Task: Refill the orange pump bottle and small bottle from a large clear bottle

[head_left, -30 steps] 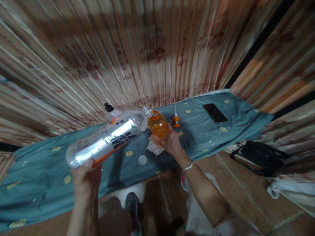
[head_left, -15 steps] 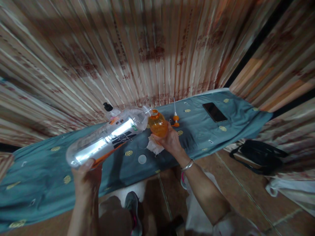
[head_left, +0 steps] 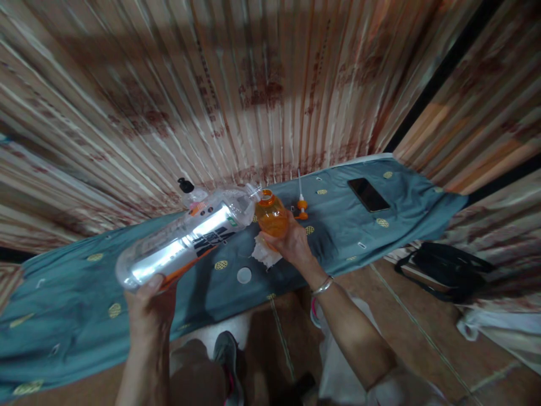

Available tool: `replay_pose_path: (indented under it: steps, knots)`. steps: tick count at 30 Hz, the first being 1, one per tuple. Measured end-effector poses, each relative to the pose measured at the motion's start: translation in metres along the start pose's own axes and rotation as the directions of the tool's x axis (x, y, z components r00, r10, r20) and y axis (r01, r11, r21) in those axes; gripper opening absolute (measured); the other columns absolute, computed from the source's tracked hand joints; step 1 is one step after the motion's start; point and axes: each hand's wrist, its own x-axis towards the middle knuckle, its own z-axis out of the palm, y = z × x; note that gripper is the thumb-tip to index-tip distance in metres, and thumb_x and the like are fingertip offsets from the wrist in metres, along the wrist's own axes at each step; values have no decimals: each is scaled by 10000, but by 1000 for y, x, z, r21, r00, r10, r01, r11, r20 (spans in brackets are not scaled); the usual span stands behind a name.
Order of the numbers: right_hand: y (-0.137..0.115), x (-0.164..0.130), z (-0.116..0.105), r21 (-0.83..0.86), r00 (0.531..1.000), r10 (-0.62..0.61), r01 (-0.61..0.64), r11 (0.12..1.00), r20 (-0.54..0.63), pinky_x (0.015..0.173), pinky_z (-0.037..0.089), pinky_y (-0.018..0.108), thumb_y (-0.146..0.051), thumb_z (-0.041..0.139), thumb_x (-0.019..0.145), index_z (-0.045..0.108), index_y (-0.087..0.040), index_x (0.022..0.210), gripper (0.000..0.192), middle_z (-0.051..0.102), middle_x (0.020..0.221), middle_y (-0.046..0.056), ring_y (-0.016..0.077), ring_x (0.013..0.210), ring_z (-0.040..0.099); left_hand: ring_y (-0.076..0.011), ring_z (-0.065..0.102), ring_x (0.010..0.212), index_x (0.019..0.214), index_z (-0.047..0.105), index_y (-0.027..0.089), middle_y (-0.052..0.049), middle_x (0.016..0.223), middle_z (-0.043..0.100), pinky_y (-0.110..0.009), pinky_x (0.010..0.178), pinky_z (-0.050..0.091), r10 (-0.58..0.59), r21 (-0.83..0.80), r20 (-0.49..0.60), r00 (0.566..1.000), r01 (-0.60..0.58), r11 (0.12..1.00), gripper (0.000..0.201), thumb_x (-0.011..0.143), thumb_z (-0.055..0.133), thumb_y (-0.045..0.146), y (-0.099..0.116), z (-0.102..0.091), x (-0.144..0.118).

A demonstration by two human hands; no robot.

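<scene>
Corrugated sheeting is running behind a long surface (head_left: 76, 287) draped in teal cloth. At its middle, the person's left hand (head_left: 150, 301) is gripping the base of one large clear bottle (head_left: 190, 237), tilting its neck against the mouth of one small orange bottle (head_left: 271, 215). Her right hand (head_left: 291, 242) is clasped round that orange bottle, just above a crumpled white tissue (head_left: 265, 255). Beside the orange bottle are lying one orange pump top (head_left: 301, 207), one white cap (head_left: 244, 275) and, farther off, one dark phone (head_left: 368, 194).
</scene>
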Motion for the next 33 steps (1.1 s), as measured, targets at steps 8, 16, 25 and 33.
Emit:
replay_pose_path:
  steps: [8, 16, 25, 33]
  knots:
    - [1, -1, 1, 16, 1000, -7, 7, 1000, -17, 779, 627, 392, -468, 849, 753, 510, -166, 1308, 717, 796, 1025, 132, 308, 913, 783, -309, 591, 1293, 1079, 682, 302, -16, 1183, 721, -488, 1103, 501, 8, -10, 0, 1000, -8, 1000, 604, 503, 860, 325, 1, 2, -2]
    - [0, 0, -1, 19, 1000, 6, -6, 1000, -3, 782, 627, 396, -424, 862, 736, 519, -164, 1283, 696, 797, 1020, 132, 310, 910, 784, -298, 591, 1286, 1062, 697, 309, -7, 1152, 728, -472, 1111, 497, -1, -9, -31, 1000, 0, 1000, 617, 470, 871, 317, 1, 2, -2]
    - [2, -1, 0, 14, 1000, 7, -7, 1000, -4, 785, 623, 394, -448, 847, 752, 507, -160, 1297, 704, 798, 1016, 132, 310, 912, 784, -319, 584, 1302, 1050, 713, 304, -14, 1186, 726, -511, 1123, 482, -8, -23, -25, 1000, 7, 1000, 629, 453, 902, 355, 0, 3, -2]
    - [4, -1, 2, 14, 1000, -5, 5, 1000, -20, 763, 628, 398, -447, 868, 727, 525, -141, 1281, 719, 798, 997, 140, 316, 886, 783, -327, 589, 1285, 990, 720, 271, -25, 1152, 728, -550, 1154, 444, 1, -12, -55, 999, -2, 1000, 601, 424, 904, 357, -1, 3, -2]
